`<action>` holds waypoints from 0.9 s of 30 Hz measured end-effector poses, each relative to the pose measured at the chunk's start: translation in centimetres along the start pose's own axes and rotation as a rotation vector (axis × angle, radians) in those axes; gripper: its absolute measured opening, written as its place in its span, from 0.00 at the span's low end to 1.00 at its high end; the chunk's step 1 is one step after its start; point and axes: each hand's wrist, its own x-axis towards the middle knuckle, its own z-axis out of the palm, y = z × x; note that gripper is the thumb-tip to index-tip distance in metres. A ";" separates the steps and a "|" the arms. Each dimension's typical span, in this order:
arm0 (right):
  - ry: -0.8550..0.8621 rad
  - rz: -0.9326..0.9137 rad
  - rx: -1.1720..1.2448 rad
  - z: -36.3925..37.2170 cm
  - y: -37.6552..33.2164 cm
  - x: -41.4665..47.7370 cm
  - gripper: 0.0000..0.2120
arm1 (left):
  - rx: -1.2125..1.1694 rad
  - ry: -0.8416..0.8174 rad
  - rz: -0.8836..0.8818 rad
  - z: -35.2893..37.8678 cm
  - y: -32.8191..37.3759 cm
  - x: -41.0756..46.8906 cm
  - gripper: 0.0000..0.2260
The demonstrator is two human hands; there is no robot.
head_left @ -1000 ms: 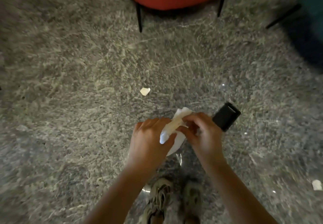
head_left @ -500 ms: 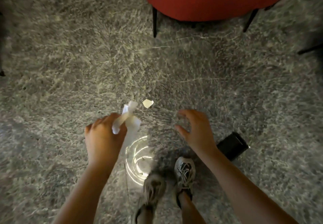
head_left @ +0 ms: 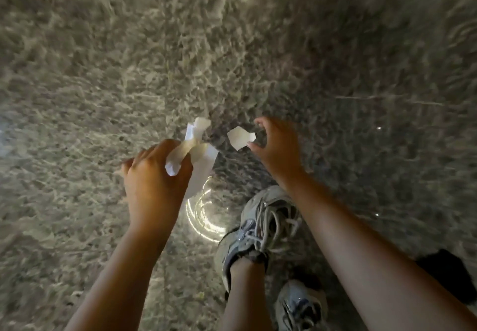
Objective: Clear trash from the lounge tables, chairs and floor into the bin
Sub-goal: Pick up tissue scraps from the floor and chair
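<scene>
Carpet (head_left: 103,59) filled the whole view, a mottled grey pile streaked with pale glints, brightest toward 9 o'clock and darkening toward 3 o'clock; nothing else of the room could be seen. Two bare forearms came in from 6 o'clock.

The left hand (head_left: 152,183), at 8 o'clock from the centre, was curled tight around a crumpled paper (head_left: 196,147). The paper was white and twisted, one wrinkled end poking out below the knuckles and a folded end flaring up toward 12 o'clock. The right hand (head_left: 280,152), just at 3 o'clock of the centre, was held loose, fingers and thumb curved wide apart and gripping nothing.

Two grey-and-white laced sneakers stood at 5 o'clock, one (head_left: 258,227) just beneath the right wrist and the other (head_left: 299,305) nearer the lower edge. A black object (head_left: 444,276) lay at 4 o'clock, partly hidden behind the right forearm, its kind not tellable. A clear round thing (head_left: 206,217) with bright ringed reflections showed between the left hand and the nearer sneaker; whether the hand held it could not be told.

Smallest was a paper scrap (head_left: 240,138), white with ragged edges, lying flat on the carpet at the centre, between the crumpled paper and the right hand's open curve, the thumb tip at its edge.
</scene>
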 end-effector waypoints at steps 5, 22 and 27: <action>-0.082 -0.083 -0.126 5.5 2.6 2.7 0.28 | -0.027 0.006 -0.048 4.8 -2.7 0.6 0.03; 0.342 -0.005 0.243 -11.0 -2.4 -8.8 0.03 | -0.156 -0.203 0.229 -1.2 11.6 0.0 0.08; 0.520 0.238 0.308 -18.9 -1.0 -14.2 0.02 | -0.229 -0.372 0.505 -3.3 21.6 -3.3 0.07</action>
